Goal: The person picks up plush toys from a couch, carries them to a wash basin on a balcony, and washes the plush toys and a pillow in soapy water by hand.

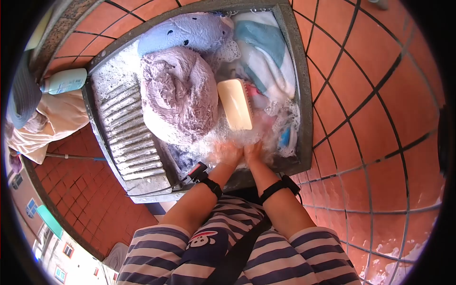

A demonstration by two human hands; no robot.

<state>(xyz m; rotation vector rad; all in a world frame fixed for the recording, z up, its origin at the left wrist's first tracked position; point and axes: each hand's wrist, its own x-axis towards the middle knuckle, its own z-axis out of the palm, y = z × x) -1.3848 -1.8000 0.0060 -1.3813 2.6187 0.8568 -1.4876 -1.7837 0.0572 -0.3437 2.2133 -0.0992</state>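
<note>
Both my left hand (227, 151) and my right hand (253, 150) are dipped side by side into sudsy water at the near end of a stone wash sink (306, 118). Foam and splashing blur their fingers, so what they hold, if anything, is hidden. Just beyond them a cream scrub brush (235, 105) rests tilted, bristles showing along its right edge. A bunched mauve fluffy cloth (178, 95) is heaped to the left of the brush. Farther back are a wet blue cloth (185, 33) with dark spots and a teal-and-white cloth (266, 52).
A ridged washboard (130, 137) forms the sink's left side. On the left rim lies a pale bottle (66, 81), close to a draped beige cloth (61, 116). Something blue (285, 137) shows in the water at right. Orange tiled wall (370, 109) borders the sink's right side.
</note>
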